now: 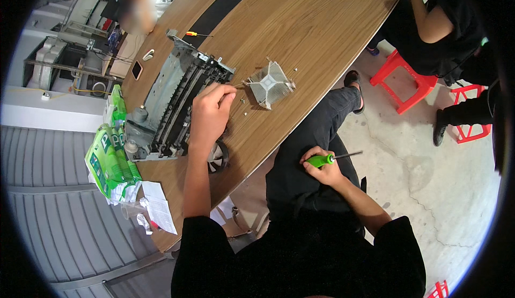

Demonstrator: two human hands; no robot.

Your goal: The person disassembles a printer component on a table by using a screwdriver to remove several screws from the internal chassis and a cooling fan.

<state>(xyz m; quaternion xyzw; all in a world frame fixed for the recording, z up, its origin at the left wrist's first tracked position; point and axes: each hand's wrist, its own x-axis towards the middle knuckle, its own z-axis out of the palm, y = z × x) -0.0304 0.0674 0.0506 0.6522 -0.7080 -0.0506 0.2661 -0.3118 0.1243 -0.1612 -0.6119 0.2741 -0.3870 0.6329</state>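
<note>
While the green-handled screwdriver [328, 159] is over the person's thigh [288, 169], the right grip [327, 174] wrapped tight around its handle, the left grip [210, 113] is over the grey machine frame [179, 91], thumb and fingers together, on what I cannot tell. Just right of those fingertips a pale mesh-sided part [270, 86] sits on the wooden worktop [300, 35], and a red stool [405, 86] stands beyond.

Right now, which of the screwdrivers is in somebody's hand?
The green-handled screwdriver, gripped in the right hand; the yellow-and-red screwdriver lies unheld beside the grey machine.
</note>
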